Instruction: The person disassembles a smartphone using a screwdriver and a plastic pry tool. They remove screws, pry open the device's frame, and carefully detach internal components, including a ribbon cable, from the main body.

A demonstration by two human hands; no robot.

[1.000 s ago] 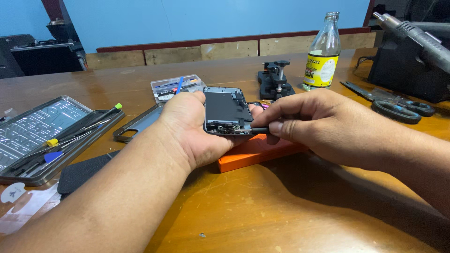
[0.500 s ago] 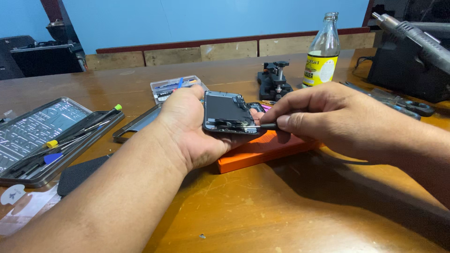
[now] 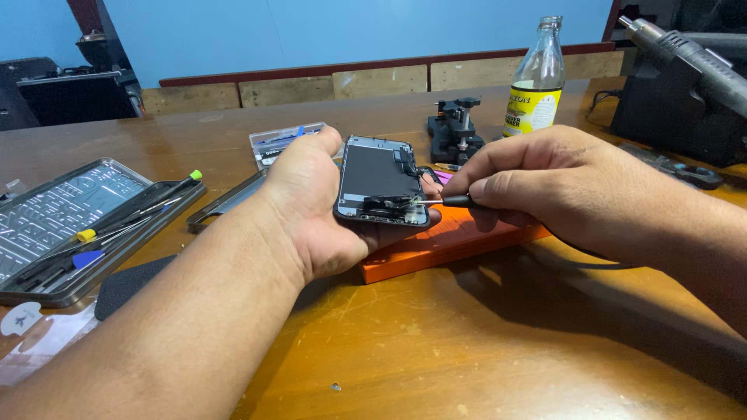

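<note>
Orange block (image 3: pixel 459 243) on the wooden bench (image 3: pixel 482 350) props the left hand (image 3: pixel 311 202), which wraps around an opened phone (image 3: pixel 377 180) to steady it, while the right hand (image 3: pixel 560 187) pinches a thin screwdriver (image 3: pixel 436 201), tip at the phone's lower edge.

Opened phone (image 3: pixel 379 180): dark, back cover off, black internals exposed, small connectors and metal parts along near edge. Held tilted above the table, centre of frame, slightly upper. Screwdriver (image 3: pixel 443 201): thin, dark handle, lying near-horizontal, tip on phone's lower right corner.
</note>
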